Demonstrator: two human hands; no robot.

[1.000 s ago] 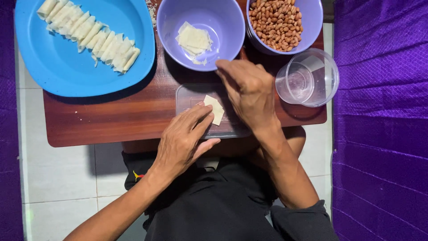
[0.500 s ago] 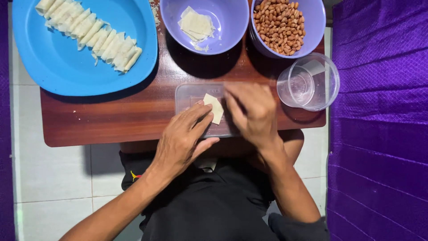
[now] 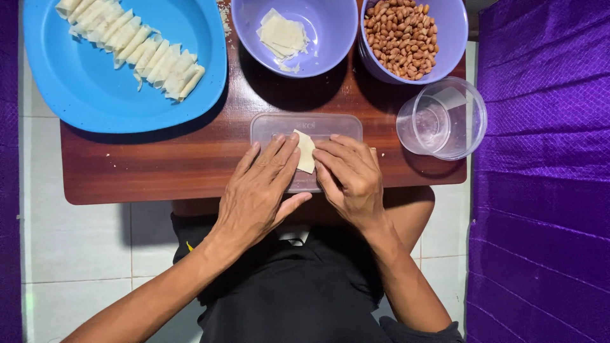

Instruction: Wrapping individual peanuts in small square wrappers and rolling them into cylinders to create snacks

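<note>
White floor tiles and purple cloth at the right edge of the frame surround a low brown wooden table point(image 3: 127, 168) that fills the upper half. On it, the blue plate point(image 3: 76, 89) at upper left carries a row of rolled pastries point(image 3: 136, 47). A purple bowl point(image 3: 330, 38) at top centre holds a few flat wrappers point(image 3: 283, 33), another purple bowl point(image 3: 452, 38) at upper right holds peanuts point(image 3: 400, 28), and a clear cup point(image 3: 445, 117) stands below that.

At centre lies a clear plastic lid point(image 3: 273, 124) with one pale wrapper point(image 3: 305, 151) on it. The left hand point(image 3: 260, 190) lies palm down, fingers straight and pressed flat beside the wrapper's left edge; the right hand point(image 3: 349, 178) mirrors it on the right, fingertips bent onto the sheet. Neither hand is closed; both press rather than grasp.

The thin wrapper could tear or crease under uneven finger pressure, and the smooth lid might slide on the table. The right wrist sits near the cup, so a wide movement could knock it.
</note>
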